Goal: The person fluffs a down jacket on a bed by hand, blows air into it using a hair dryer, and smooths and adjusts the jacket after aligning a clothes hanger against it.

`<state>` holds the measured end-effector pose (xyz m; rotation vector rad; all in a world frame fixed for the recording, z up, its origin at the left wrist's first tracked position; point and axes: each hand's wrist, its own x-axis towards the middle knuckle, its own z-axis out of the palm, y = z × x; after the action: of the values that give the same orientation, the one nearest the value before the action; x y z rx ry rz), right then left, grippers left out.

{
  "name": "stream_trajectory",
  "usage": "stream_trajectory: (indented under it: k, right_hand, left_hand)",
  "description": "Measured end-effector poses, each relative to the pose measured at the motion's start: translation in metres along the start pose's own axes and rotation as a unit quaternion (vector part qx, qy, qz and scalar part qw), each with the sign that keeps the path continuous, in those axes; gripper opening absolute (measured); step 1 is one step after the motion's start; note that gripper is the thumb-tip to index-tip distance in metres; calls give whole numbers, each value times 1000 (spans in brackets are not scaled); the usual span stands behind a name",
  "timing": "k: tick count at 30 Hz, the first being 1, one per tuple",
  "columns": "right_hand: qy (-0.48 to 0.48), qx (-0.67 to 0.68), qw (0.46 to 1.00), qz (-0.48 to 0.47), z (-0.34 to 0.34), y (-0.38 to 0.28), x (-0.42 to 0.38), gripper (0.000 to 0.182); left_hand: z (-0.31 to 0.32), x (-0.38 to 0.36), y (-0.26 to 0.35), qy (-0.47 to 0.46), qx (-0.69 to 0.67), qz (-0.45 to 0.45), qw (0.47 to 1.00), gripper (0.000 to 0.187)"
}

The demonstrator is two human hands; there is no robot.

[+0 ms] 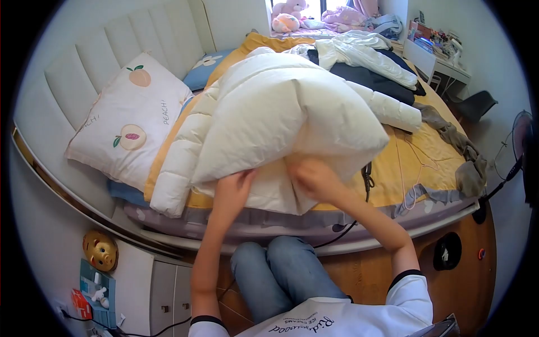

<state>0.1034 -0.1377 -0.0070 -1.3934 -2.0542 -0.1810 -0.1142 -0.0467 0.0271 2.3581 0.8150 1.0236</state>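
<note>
A white puffer jacket lies puffed up across the near side of the bed, its sleeves spread to the left and right. My left hand pinches the near edge of its raised panel, with the fingertips partly hidden by the cloth. Closer to the middle, my right hand has its fingers curled on the jacket where the upper panel folds over the lower layer. That lower layer hangs slightly over the bed's front edge.
A peach-print pillow rests by the headboard. Behind the jacket are piled white and dark clothes. A pink-corded hanger and a black cable lie at right. A nightstand stands lower left; a black bin is on the floor.
</note>
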Motion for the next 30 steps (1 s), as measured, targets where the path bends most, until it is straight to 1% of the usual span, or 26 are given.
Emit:
stream_trajectory:
  k: [1, 2, 4, 5, 6, 7, 8, 10, 11, 12, 13, 14, 15, 16, 17, 18, 19, 20, 22, 23, 25, 26, 27, 28, 29, 30]
  right_hand:
    - [-105, 65, 992, -34, 6, -8, 0, 29]
    - [-102, 70, 992, -39, 25, -9, 1, 29]
    - [-110, 181, 976, -51, 77, -5, 4, 36]
    - [-105, 187, 975, -55, 87, -6, 13, 36]
    - [-10, 82, 997, -6, 93, -7, 23, 42]
    - [83, -23, 995, 45, 99, -9, 28, 47]
    - [85, -18, 995, 42, 105, -11, 30, 47]
    - [-79, 149, 979, 112, 115, -10, 37, 56]
    - [-78, 149, 979, 113, 125, -8, 35, 56]
    - [-60, 113, 987, 93, 138, -6, 30, 57]
    - [-42, 72, 994, 73, 143, -3, 27, 58]
    - [-42, 66, 994, 73, 139, -2, 28, 58]
    - [-88, 172, 970, 145, 136, 0, 30, 59]
    - [-130, 276, 928, 215, 133, 3, 34, 60]
    - [-126, 273, 929, 214, 129, 5, 36, 60]
    - [-7, 268, 947, 177, 126, 8, 36, 59]
    - [111, 260, 949, 137, 124, 9, 38, 58]
    - [111, 262, 949, 136, 116, 7, 43, 58]
    - [199, 310, 909, 193, 93, 3, 54, 47]
    - [201, 307, 911, 188, 84, 6, 64, 47]
    - [124, 445, 833, 304, 75, 3, 68, 46]
    - [121, 444, 833, 308, 72, -1, 67, 46]
    - [82, 486, 815, 304, 70, -6, 66, 48]
    - [46, 524, 797, 295, 68, -6, 69, 50]
    - [45, 523, 799, 294, 70, -4, 70, 50]
    - [52, 449, 847, 280, 72, -2, 69, 52]
  left_hand:
    - [-5, -19, 4, -44, -43, -42, 997, 21]
    - [-9, -41, 3, -86, -85, -85, 989, 19]
    - [-7, -88, -31, -234, -153, -280, 919, 19]
    - [2, -109, -60, -232, -145, -283, 919, 19]
    - [17, -130, -97, -190, -192, -337, 902, 20]
    - [26, -141, -122, -146, -240, -389, 877, 21]
    - [33, -139, -131, -142, -236, -391, 878, 21]
    - [52, -118, -140, 14, -327, -343, 880, 24]
    - [63, -109, -157, 13, -326, -342, 881, 24]
    - [78, -100, -177, 54, -153, -153, 975, 24]
    - [87, -93, -186, 94, 30, 51, 994, 24]
    - [86, -88, -182, 97, 24, 54, 994, 24]
    - [81, -83, -181, 49, 91, 65, 992, 25]
    - [76, -77, -179, 2, 159, 77, 984, 27]
    - [61, -69, -145, 4, 159, 81, 984, 27]
    - [36, -60, -88, -9, -37, -135, 990, 25]
    - [23, -55, -59, -20, -230, -340, 911, 24]
    - [22, -54, -65, -18, -229, -341, 912, 24]
    - [28, -52, -88, 75, -311, -226, 920, 27]
    - [36, -39, -103, 77, -313, -220, 921, 27]
    - [53, -21, -126, -72, -367, -216, 902, 29]
    - [60, -17, -119, -73, -370, -220, 900, 29]
    - [70, -12, -106, -9, -522, -289, 802, 31]
    - [77, -5, -97, 56, -653, -341, 674, 34]
    - [82, -2, -93, 56, -655, -339, 673, 34]
    - [87, -1, -90, 70, -615, -326, 714, 37]
